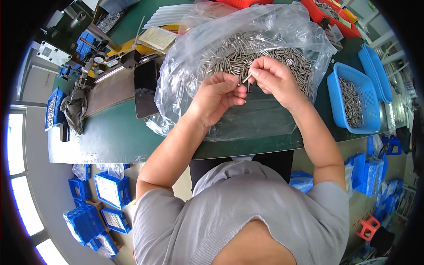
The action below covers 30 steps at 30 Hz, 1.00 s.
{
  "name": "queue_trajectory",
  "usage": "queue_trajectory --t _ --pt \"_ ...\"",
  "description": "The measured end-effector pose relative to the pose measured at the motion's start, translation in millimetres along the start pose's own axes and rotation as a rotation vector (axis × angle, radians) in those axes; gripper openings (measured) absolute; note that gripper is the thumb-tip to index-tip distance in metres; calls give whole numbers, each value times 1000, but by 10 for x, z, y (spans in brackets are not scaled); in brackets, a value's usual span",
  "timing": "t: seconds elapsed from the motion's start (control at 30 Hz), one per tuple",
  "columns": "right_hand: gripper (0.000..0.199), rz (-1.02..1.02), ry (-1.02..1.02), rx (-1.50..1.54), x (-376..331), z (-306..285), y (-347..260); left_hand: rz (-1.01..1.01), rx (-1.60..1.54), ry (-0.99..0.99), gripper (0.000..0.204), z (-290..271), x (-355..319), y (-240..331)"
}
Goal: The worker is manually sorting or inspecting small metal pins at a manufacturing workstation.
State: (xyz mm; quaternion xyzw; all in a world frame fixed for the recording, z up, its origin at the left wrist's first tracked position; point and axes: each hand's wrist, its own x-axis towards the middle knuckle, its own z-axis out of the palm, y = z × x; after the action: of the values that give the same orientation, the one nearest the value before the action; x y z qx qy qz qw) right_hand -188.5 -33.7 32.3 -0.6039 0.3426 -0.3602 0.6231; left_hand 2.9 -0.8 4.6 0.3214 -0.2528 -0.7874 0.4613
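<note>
A large clear plastic bag [176, 66] lies spread open on the green table, filled with a heap of small metal pins [236, 55]. Above the near side of that heap my two hands meet. My right hand [277, 81] pinches a slim metal pin [247, 78] between thumb and forefinger, its lower end pointing toward the other hand. My left hand [218, 95] is closed at thumb and forefinger right by that end; a tiny part seems to sit at the fingertips, too small to name. Its other fingers are loosely curled.
On the right stands a blue basket [335, 104] of similar pins, with another blue basket [369, 66] behind. A dark phone [145, 88] lies left of the bag. Beyond it is a bench fixture with a dial gauge [99, 58]. Red trays [316, 13] stand at the back.
</note>
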Motion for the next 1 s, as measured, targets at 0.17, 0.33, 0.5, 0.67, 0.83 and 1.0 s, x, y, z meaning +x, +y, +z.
queue_trajectory --t 0.17,0.33,0.5,0.67,0.83,1.0 --pt "10 -57 7 -103 10 41 43 -7 -39 -69 10 1 2 1" --pt "9 -105 -17 -126 0 54 50 10 -53 -36 10 22 6 -10" --pt "7 -102 -44 -224 4 106 80 22 5 -89 14 -38 24 -49" --pt "11 -43 101 -130 22 46 108 42 -31 -34 12 22 21 -68" --pt "12 148 184 632 78 -211 35 89 43 124 10 39 3 6" --pt "13 235 -145 598 139 -390 191 100 53 163 9 50 -1 25"
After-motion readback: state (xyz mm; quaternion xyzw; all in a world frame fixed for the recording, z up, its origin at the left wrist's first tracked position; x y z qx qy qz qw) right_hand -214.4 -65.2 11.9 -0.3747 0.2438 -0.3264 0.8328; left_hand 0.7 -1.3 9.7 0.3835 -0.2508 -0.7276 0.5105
